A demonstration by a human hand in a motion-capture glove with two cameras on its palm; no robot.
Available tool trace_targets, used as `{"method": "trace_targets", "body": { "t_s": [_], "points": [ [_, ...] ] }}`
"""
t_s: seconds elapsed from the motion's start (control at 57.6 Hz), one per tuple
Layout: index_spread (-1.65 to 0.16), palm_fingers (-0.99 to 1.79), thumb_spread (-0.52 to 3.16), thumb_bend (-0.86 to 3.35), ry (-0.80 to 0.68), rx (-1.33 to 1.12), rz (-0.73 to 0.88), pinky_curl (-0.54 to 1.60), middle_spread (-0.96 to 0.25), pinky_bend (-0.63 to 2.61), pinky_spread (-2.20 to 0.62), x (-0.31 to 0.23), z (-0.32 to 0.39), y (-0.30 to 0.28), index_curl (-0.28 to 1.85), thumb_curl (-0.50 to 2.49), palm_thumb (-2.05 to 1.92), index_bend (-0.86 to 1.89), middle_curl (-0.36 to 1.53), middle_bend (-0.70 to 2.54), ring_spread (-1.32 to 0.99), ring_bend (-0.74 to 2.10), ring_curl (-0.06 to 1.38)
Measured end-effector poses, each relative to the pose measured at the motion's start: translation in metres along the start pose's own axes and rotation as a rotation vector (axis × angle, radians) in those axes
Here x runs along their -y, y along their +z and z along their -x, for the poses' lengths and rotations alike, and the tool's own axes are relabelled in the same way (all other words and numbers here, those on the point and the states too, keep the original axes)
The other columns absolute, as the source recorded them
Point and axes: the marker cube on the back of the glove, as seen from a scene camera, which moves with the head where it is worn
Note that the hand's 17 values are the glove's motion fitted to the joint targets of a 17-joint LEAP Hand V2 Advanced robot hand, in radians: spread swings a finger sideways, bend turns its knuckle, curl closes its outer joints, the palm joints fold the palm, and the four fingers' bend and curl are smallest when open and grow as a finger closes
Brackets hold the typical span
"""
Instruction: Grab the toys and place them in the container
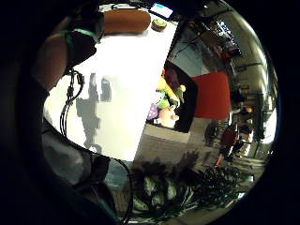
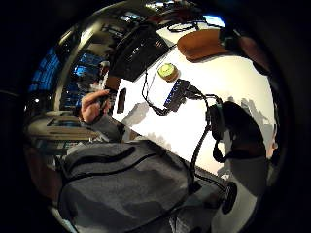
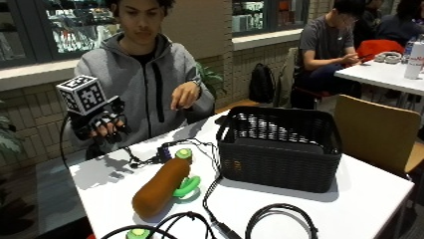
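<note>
In the outside view my gloved right hand (image 3: 103, 128) hangs in the air above the table's near-left corner, fingers loosely curled and holding nothing. A long brown plush toy (image 3: 162, 186) with green parts lies on the white table (image 3: 371, 199), well away from the hand. A small round green toy (image 3: 183, 154) sits at its far end and another (image 3: 138, 233) at the front edge. The black woven basket (image 3: 278, 147) stands to the right. The little finger side palm view shows colourful toys (image 1: 166, 101) inside the basket (image 1: 187, 115). The brown toy (image 2: 201, 43) and the green round toy (image 2: 167, 71) also show in the thumb side view.
Black cables (image 3: 278, 219) loop across the table's front, and a small hub with blue lights (image 3: 162, 152) lies near the person. The bare left hand (image 3: 185, 94) is raised at chest height. A wooden chair (image 3: 377, 132) stands behind the basket.
</note>
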Motion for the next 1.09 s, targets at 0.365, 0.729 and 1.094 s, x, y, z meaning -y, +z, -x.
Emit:
{"method": "trace_targets", "body": {
  "t_s": [0.365, 0.729, 1.094],
  "points": [
    [-0.23, 0.41, 1.43, 0.44, -0.051, -0.041, -0.013, 0.23, 0.00, 0.53, -0.04, 0.019, 0.024, -0.006, 0.14, 0.16, 0.33, 0.17, 0.19, 0.40, -0.16, 0.39, 0.14],
    [-0.25, 0.36, 1.58, 0.45, -0.088, -0.079, 0.043, 0.27, 0.00, 0.57, -0.04, 0.061, 0.047, 0.010, 0.22, 0.23, 0.27, 0.17, 0.27, 0.44, -0.18, 0.45, 0.18],
    [-0.24, 0.21, 1.44, 0.35, -0.289, -0.198, 0.104, 0.30, 0.01, 0.55, -0.04, 0.149, 0.078, 0.041, 0.32, 0.25, 0.21, 0.26, 0.31, 0.36, -0.18, 0.42, 0.20]
  ]
}}
